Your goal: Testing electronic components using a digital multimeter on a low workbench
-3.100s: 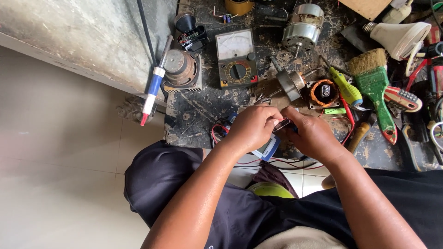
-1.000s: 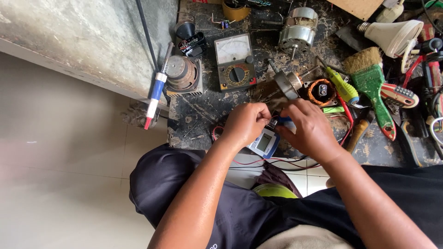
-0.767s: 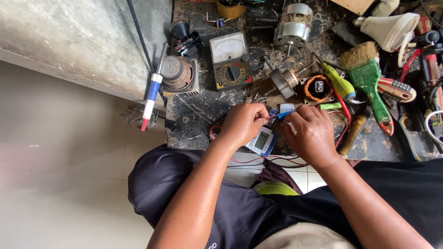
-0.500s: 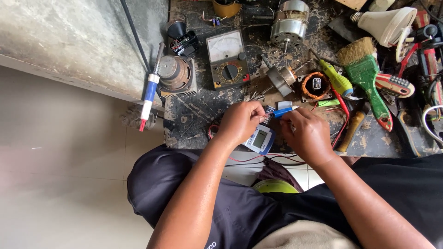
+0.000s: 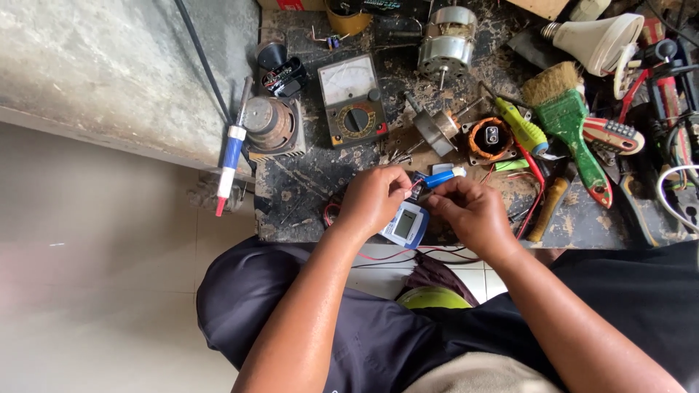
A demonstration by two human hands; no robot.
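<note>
Grimy rough workbench (image 5: 313, 182), glossy plastic battery (image 5: 443, 177)

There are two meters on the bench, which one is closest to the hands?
The small blue-and-white digital meter, lying right under the left hand. The brown dial meter sits farther back, untouched.

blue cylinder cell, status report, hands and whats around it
Left hand and right hand both pinch at the blue cylinder cell. Small digital meter just beneath. Analog multimeter and green brush lie apart.
</note>
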